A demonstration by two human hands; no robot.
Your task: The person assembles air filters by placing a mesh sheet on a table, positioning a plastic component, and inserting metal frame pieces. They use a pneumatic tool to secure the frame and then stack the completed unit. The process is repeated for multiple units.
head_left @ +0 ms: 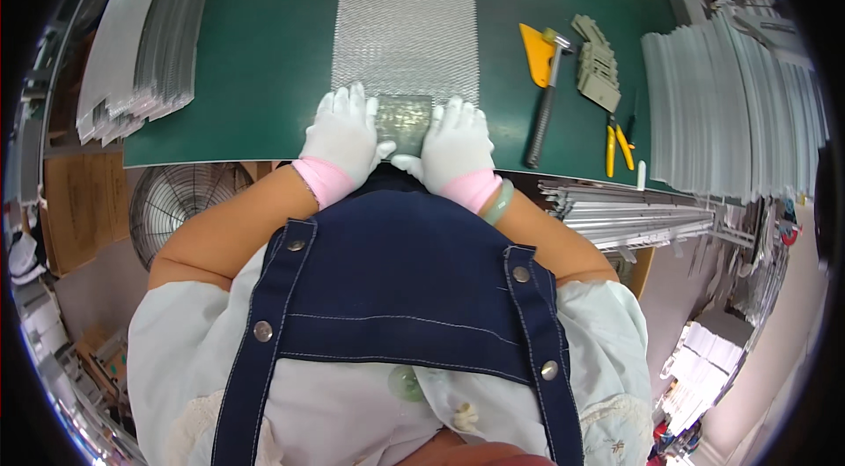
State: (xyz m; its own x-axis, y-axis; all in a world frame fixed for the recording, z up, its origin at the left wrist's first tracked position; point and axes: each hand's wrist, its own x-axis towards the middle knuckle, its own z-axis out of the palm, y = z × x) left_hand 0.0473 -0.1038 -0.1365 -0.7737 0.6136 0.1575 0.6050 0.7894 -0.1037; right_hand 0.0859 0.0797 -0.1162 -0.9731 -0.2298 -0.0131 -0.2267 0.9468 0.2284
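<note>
A silvery sheet of metal mesh [405, 17] lies flat on the green tabletop in front of me. Between my hands, at the sheet's near end, is a grey rectangular plate [404, 121] with a shiny, mottled surface. My left hand [341, 133], in a white glove with a pink cuff, rests at its left side, fingers stretched forward and the tips on the mesh. On the right side my right hand [458, 146], gloved the same way, lies with its fingers stretched out beside the plate and the mesh corner. Both thumbs point inward along the table edge.
Right of the mesh lie a hammer [547, 96], an orange triangular scraper [533, 52], beige plastic pieces [598, 70] and yellow-handled pliers [620, 147]. Stacks of mesh sheets stand at the left [150, 35] and right [713, 105]. Below the table's left edge is a fan [187, 202].
</note>
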